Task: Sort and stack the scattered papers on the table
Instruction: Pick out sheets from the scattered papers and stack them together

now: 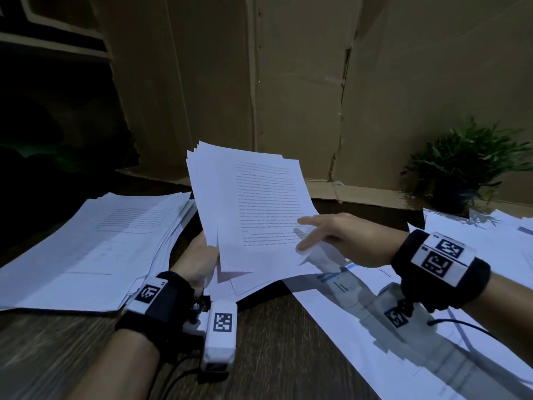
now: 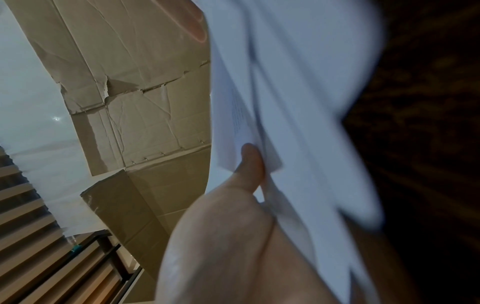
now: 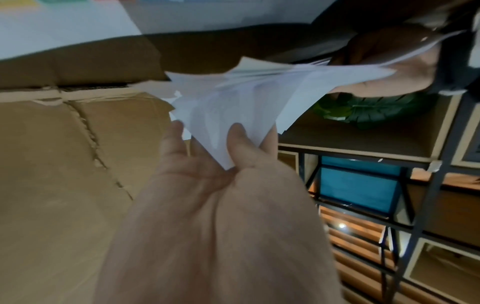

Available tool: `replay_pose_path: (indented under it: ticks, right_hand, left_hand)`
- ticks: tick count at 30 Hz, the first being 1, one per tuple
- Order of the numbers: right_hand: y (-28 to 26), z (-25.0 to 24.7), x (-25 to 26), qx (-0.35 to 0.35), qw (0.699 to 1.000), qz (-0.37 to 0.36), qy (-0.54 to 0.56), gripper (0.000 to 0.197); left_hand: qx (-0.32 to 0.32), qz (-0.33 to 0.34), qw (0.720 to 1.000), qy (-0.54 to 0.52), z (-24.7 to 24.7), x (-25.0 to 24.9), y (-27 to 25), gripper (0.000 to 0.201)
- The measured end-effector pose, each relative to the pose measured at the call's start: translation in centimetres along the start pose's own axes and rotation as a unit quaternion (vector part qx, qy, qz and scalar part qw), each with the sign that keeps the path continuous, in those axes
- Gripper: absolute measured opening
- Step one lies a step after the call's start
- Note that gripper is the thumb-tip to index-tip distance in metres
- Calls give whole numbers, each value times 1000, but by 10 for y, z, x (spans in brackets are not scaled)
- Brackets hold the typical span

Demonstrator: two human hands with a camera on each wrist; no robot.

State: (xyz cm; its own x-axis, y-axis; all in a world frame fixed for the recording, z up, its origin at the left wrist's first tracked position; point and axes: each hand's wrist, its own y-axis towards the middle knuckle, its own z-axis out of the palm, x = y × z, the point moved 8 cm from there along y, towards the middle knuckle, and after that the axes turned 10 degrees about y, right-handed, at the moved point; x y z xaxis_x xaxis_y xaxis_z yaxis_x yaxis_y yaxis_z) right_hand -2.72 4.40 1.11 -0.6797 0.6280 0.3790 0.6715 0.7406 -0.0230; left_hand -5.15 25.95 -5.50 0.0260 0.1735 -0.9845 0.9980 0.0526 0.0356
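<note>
Held upright over the near middle of the table [image 1: 274, 342]: a fanned sheaf of papers [image 1: 251, 203], printed page facing the camera, top corners splayed out of line. Gripped at its lower left edge by the left hand [image 1: 199, 262], thumb [image 2: 250, 162] pressed on the front sheet and fingers curled behind. Pinched at the lower right corner by the right hand [image 1: 334, 236], thumb on top, other fingers underneath, forefinger stretched across the text. Lying to the left, a flat but ragged stack [image 1: 95, 243]; spread loose to the right, more sheets [image 1: 432, 327], some with coloured print, running to the far right beside a potted plant [image 1: 464, 168]. Probably light and limp, prone to sagging and to sliding sheet over sheet, easily creased at a pinched corner. Best taken along two opposite edges with flat fingers behind, then tapped on the table to square before laying down. Loose sheets likely easiest lifted by sliding to an edge or raising a corner.
</note>
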Motion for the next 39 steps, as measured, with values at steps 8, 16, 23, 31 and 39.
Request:
replay_pose_path:
  ticks: [8,16,23,31,39]
  right_hand:
    - [-1,-9,-28,-19,941,49,334,56]
    - [11,13,-73,-53,829,207,516,38]
    - [15,-6,-60,-147,850,120,491,27]
    - [7,-6,-49,-137,834,126,519,34]
    - [5,13,-43,-59,811,119,570,29]
  left_hand:
    - [-26,16,1000,-6,-3,0,1,38]
    - [4,7,1000,-6,6,-7,-6,34]
    - [35,-16,996,-84,14,-11,-7,32]
    - [3,66,997,-40,9,-18,-8,55]
    - [-35,28,992,-121,3,-26,-16,31]
